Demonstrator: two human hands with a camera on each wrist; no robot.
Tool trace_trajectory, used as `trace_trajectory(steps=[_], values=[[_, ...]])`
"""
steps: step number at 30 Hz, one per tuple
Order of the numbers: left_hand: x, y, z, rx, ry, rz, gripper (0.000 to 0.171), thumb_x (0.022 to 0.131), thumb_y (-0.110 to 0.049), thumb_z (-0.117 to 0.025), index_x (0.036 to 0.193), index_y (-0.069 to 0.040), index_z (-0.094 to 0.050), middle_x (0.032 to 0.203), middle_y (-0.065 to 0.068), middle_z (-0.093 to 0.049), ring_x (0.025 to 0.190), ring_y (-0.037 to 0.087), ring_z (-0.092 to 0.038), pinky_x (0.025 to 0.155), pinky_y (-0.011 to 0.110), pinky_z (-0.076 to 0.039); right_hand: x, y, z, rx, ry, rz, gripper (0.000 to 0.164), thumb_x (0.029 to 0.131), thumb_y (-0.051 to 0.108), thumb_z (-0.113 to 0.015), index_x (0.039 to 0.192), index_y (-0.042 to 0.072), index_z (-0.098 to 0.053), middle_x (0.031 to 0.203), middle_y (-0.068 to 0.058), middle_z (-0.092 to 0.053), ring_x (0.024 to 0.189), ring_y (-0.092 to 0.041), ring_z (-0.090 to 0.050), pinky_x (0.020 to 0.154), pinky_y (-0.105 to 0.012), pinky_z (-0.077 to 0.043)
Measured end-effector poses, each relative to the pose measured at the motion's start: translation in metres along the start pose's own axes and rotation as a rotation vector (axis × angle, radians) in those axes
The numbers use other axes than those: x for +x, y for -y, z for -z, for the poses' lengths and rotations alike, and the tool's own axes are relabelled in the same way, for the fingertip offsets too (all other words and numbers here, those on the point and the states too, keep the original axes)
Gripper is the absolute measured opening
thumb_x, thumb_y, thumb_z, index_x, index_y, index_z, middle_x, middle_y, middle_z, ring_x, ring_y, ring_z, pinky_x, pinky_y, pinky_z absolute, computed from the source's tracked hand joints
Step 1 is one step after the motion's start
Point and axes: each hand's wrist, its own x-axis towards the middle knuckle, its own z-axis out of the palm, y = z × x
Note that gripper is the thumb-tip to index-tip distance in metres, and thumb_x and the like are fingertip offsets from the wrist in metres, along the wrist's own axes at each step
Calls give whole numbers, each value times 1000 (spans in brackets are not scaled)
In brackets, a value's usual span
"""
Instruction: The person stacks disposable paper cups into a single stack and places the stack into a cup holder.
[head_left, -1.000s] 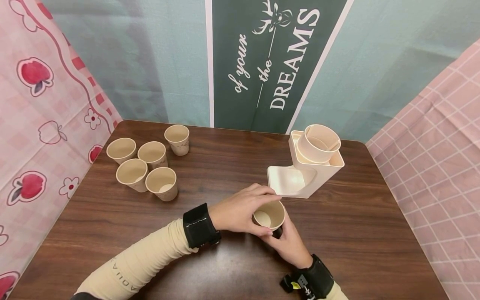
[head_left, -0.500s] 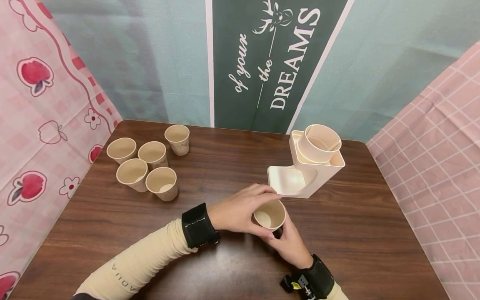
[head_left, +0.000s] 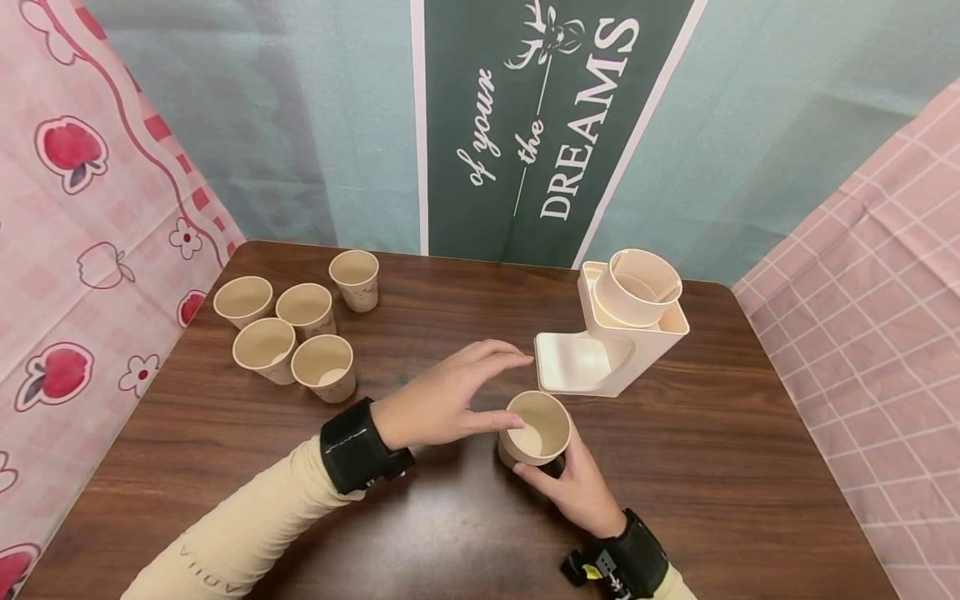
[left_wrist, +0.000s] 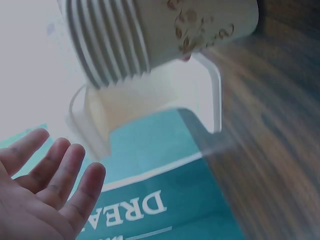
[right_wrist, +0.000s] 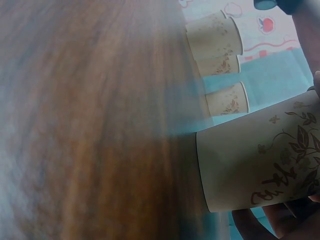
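Observation:
A stack of nested beige paper cups point(head_left: 536, 429) stands near the table's middle. Several stacked rims show on the cup stack point(left_wrist: 107, 40) in the left wrist view. My right hand point(head_left: 581, 487) grips the stack from its right side, thumb in front. In the right wrist view, a printed leaf pattern covers the bottom cup's side point(right_wrist: 260, 155). My left hand point(head_left: 450, 396) is just left of the stack, fingers extended and thumb apart from them; in the head view the thumb tip overlaps the rim. The left wrist view shows these fingers point(left_wrist: 75, 170) away from the cups.
Behind the stack stands a cream plastic holder point(head_left: 645, 346) with a round tube point(head_left: 637, 287) on top and a flat base point(head_left: 573, 362). Several single paper cups point(head_left: 322, 367) stand upright at the table's left; one cup point(head_left: 356, 283) is apart at the back. Fabric backdrops point(head_left: 360, 125) surround the table point(head_left: 712, 467).
My left hand has let go of the cup stack and moved left, its fingers spreading. The right hand keeps its grip in the same place.

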Motion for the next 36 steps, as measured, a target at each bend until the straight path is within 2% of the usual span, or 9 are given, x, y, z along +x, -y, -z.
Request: trace_trajectory(steps=[5,11,16,19,22,26,28,29,36], values=[[-11,3,16,-2,-55,18,65,89,-54,-54,139,-13,-49,135,-3,-47,123,6,-42,104,25,-35,0,-1,0,2,-7,-33,82,74,1,-77,143,4,-34,134,-12,-49,120,-34,-48,97,-50,-40],[-24,7,34,4,-108,69,63,88,-49,-59,140,-14,-48,137,0,-46,126,10,-42,105,31,-36,-1,0,0,-17,-23,-38,82,72,1,-78,142,4,-36,132,-12,-51,119,-31,-49,98,-44,-41],[-39,12,50,17,-159,94,60,88,-42,-63,139,-14,-49,136,2,-48,126,14,-43,105,36,-37,-1,0,0,-19,-23,-36,81,72,2,-78,142,4,-37,131,-12,-52,118,-31,-49,97,-47,-41],[-51,16,59,26,-197,114,58,87,-36,-66,138,-14,-49,136,2,-49,126,15,-44,104,37,-37,-2,0,0,-17,-24,-37,81,72,2,-78,142,4,-36,131,-12,-52,118,-31,-49,97,-49,-41],[-67,22,66,52,-241,152,57,85,-31,-69,137,-16,-51,134,0,-50,109,11,-53,90,31,-46,-2,0,0,-12,-26,-38,81,72,2,-78,141,4,-36,130,-12,-52,118,-31,-50,96,-50,-41],[-88,31,76,93,-300,181,56,83,-23,-72,135,-15,-53,132,1,-53,108,12,-53,91,28,-44,-2,-1,0,-4,-28,-39,81,71,1,-78,141,4,-37,130,-11,-52,117,-32,-50,96,-49,-41],[-98,36,81,101,-337,174,56,81,-16,-74,133,-11,-54,131,5,-54,122,17,-46,104,30,-34,-2,-1,0,-1,-28,-39,81,71,1,-78,141,5,-37,130,-11,-52,117,-32,-50,97,-49,-41],[-103,38,85,116,-361,168,57,79,-13,-75,132,-10,-55,131,7,-54,122,19,-46,105,28,-33,-2,-1,0,1,-27,-41,81,72,2,-78,141,5,-37,131,-11,-52,118,-32,-49,97,-49,-40],[-138,55,105,207,-541,233,60,70,4,-77,127,-3,-59,124,12,-58,112,7,-47,96,16,-33,-2,-1,0,3,-23,-64,82,72,4,-79,142,6,-36,132,-10,-51,119,-30,-49,98,-49,-40]])
